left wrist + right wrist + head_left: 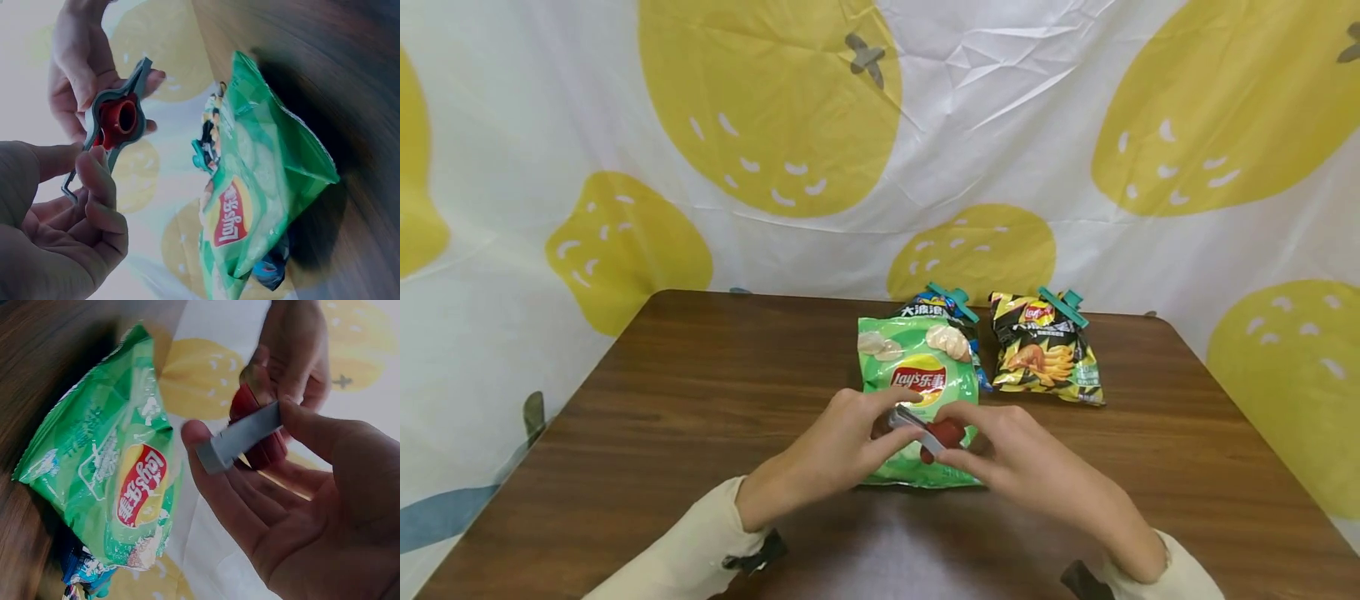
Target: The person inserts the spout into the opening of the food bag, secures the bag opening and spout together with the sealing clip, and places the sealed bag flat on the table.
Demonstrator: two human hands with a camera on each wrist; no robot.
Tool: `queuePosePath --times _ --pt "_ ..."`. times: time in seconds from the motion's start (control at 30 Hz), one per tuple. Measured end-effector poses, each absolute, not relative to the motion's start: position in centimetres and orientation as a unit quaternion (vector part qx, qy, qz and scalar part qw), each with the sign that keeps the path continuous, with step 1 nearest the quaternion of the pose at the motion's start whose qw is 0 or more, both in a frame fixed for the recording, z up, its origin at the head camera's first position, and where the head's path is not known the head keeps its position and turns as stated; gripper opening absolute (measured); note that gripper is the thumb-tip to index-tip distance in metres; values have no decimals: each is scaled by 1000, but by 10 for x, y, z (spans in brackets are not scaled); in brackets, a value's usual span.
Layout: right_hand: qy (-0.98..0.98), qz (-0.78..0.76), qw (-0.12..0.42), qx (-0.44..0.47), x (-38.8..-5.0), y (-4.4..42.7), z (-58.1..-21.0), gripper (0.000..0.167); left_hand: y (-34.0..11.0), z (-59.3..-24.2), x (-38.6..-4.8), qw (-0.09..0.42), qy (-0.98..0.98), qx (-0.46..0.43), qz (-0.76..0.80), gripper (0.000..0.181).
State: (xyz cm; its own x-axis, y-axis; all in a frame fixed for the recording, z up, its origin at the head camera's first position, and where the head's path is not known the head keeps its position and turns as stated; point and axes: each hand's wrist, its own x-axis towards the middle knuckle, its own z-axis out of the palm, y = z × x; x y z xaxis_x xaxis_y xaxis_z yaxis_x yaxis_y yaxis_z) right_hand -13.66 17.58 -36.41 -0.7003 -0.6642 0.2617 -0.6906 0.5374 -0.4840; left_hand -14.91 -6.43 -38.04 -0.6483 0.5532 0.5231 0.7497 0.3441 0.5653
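Observation:
Both hands hold a grey bag clip with a red round spout [119, 119] in front of a green Lay's chip bag [917, 354]. My left hand [838, 437] pinches one end of the clip between thumb and fingers. At the other end, my right hand [1022, 454] grips it with thumb and fingertips. The clip's grey bar [247, 434] shows lengthwise in the right wrist view. In the head view, clip and hands cover the lower part of the green bag, which neither hand is seen touching.
Behind the green bag is a blue chip bag [983, 379] with a teal clip [955, 300] on top. To its right lies a black and yellow chip bag [1045, 358] with another teal clip [1064, 307]. The brown wooden table [700, 392] meets a lemon-print cloth [820, 250].

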Motion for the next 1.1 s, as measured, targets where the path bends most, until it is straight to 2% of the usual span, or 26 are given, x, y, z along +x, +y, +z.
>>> queuePosePath --times 0.13,0.27,0.37,0.53,0.7,0.9,0.97,1.1 --pt "-877 300 3 376 -137 182 -360 15 -64 -378 -144 109 -818 -394 -405 32" --pt "-877 286 28 384 -140 184 -361 15 -64 -377 -138 119 -825 -410 -370 23" --pt "-886 272 27 376 -141 183 -363 15 -63 -377 -130 114 -835 -446 -299 14" --pt "-896 236 16 377 -143 182 -369 13 -57 -380 -114 95 -856 -489 -141 18" --pt "-891 233 -27 390 -141 175 -378 17 -46 -390 -97 143 -859 -488 -56 20" --pt "-879 238 -119 395 -136 165 -392 22 -37 -410 -95 101 -874 -473 -39 28" --pt "-883 232 -125 389 -135 164 -394 23 -35 -418 -99 100 -883 -458 -25 32" --pt "-903 203 -100 366 -133 169 -388 24 -35 -428 -105 107 -897 -429 -6 32"
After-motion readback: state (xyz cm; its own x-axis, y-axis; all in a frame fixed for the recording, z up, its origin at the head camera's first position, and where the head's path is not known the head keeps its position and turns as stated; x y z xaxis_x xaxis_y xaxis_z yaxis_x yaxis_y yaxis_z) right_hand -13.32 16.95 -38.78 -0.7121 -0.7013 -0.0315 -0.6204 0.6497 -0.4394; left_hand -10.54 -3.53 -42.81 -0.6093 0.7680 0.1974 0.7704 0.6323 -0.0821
